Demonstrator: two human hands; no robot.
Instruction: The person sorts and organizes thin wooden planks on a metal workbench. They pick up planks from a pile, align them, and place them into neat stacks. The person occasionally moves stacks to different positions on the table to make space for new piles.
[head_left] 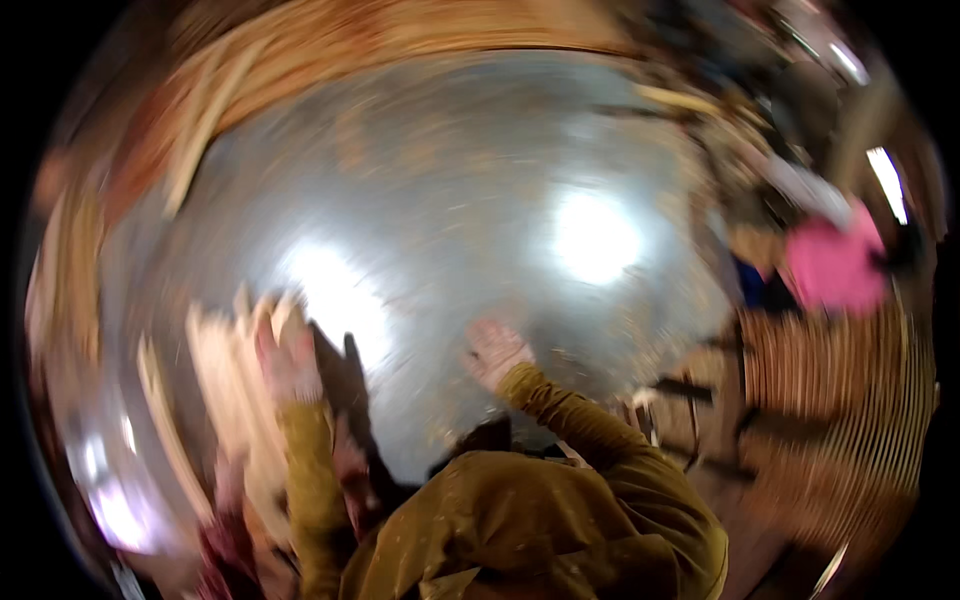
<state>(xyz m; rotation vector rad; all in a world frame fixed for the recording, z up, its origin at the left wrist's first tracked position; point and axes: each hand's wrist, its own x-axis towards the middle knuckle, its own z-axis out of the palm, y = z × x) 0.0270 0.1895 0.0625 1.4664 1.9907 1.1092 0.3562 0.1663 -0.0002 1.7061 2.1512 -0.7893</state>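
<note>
Motion blur softens the whole head view. My left hand [290, 370], at the end of a mustard sleeve, is at the right side of a bunch of pale wooden strips [222, 375]. Its fingers look stretched out along the wood, though whether they press on it is unclear. My right hand [497, 352] is open over the grey metal tabletop [450, 200], fingers spread, holding nothing. Close to my left forearm, another person's hands in dark red sleeves show: one hand [230, 480] by the strips' near end, the other [350, 455] right of my forearm.
A separate thin strip [165, 420] lies left of the bunch. Long orange-brown boards [400, 30] line the far edge, with two pale slats [215, 115] at far left. Stacked thin wood [820, 370] stands at right, near a person in pink [835, 260]. Sawdust dots the metal.
</note>
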